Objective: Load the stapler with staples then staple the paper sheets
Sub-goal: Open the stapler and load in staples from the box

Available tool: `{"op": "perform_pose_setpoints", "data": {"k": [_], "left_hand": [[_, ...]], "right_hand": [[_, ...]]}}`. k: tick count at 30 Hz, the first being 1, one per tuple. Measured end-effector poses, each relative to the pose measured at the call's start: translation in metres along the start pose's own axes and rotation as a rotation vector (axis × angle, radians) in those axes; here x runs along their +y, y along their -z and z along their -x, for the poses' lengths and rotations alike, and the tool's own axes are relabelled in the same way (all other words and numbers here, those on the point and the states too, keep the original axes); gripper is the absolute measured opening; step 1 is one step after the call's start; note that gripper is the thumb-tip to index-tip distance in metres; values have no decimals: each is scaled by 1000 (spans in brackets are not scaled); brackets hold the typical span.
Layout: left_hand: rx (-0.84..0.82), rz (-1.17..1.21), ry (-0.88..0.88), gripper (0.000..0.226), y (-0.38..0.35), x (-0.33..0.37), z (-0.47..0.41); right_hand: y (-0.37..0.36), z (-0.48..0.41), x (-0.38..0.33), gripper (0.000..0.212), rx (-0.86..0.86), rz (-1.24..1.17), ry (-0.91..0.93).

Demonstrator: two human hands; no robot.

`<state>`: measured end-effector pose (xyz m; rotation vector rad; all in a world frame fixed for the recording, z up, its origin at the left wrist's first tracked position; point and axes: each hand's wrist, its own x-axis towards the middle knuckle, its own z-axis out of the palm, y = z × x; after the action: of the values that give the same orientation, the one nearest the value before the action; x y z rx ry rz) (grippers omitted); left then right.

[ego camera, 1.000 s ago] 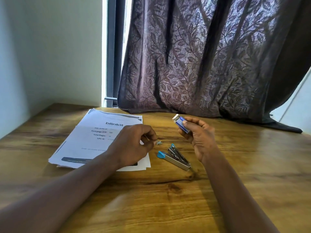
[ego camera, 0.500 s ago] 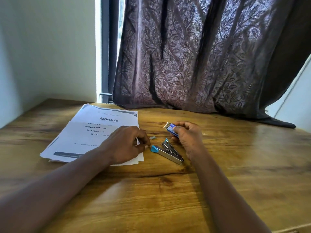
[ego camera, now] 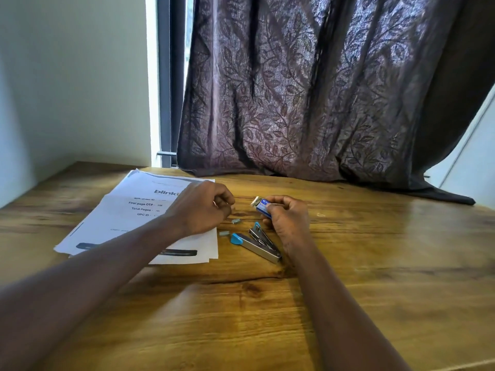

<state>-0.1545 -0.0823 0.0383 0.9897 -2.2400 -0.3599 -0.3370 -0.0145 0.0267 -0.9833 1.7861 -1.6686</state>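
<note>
Stapler [ego camera: 258,246], swung open with its blue cap pointing left, lies on the wooden worktop [ego camera: 375,277] between the person's two forearms, just beside the right wrist, as seen on my remote feed. The right hand [ego camera: 290,219] grasps a small blue-and-white staple box [ego camera: 261,205], with thumb and fingers curled round it and its pale end tilted up and to the left. One short staple strip [ego camera: 235,221] lies loose on the wood between the hands. A second strip [ego camera: 224,233] lies nearer the camera, just left of the stapler's blue cap and close to the paper's right edge. The left hand [ego camera: 203,207] is over the right side of the paper sheets [ego camera: 128,212], fingers curled in toward the thumb; I cannot tell whether it pinches anything. The sheets are printed and loosely fanned, lying flat at the left of the worktop with the heading partly covered by that hand. Behind, a dark leaf-patterned curtain [ego camera: 308,103] hangs to the worktop's far edge, beside a dark window frame [ego camera: 170,76] and a pale wall [ego camera: 67,76].
</note>
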Motion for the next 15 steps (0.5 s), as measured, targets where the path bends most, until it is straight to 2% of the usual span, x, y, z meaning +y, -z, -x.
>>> {"op": "perform_pose_setpoints", "data": {"k": [3, 5, 12, 15], "left_hand": [[-203, -28, 15, 13, -4, 4, -16], [-277, -63, 12, 15, -8, 4, -22], [-163, -125, -124, 6, -20, -7, -20], [-54, 26, -84, 7, -21, -9, -19]], "right_hand": [[1, -1, 3, 21, -1, -3, 9], [1, -3, 4, 22, -9, -19, 4], [-7, -9, 1, 21, -76, -81, -3], [-11, -9, 1, 21, -101, -84, 19]]}}
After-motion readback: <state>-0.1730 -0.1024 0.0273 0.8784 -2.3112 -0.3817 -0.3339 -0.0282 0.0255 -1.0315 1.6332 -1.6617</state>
